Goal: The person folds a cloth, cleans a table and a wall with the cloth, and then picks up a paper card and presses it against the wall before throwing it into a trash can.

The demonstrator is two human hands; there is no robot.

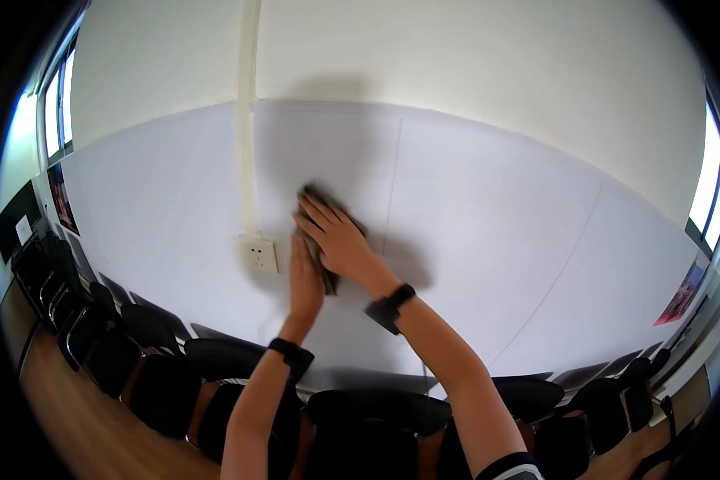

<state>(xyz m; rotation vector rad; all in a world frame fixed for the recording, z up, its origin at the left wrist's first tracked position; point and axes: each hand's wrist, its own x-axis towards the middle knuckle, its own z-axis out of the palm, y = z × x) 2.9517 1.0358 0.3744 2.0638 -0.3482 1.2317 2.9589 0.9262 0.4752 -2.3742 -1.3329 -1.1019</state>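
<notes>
A dark grey-brown cloth (355, 222) is held against the white lower wall panel (472, 240). Over it lies my right hand (338, 240), its fingers stretched up and left, pressing the cloth to the panel. My left hand (302, 276) is at the cloth's lower left side, fingers straight and close together, holding it too. Part of the cloth shows below and between the hands; the rest is hidden under them. Slight blur softens the cloth and fingertips. Each wrist has a black band. A wall socket (258, 254) sits just left of my left hand.
A cream vertical cable trunking (246, 160) runs down to the socket. Black chairs (380, 408) line the wall below my arms, curving away to both sides over a wooden floor (104, 416). Posters hang far left and right (682, 294), with windows beyond.
</notes>
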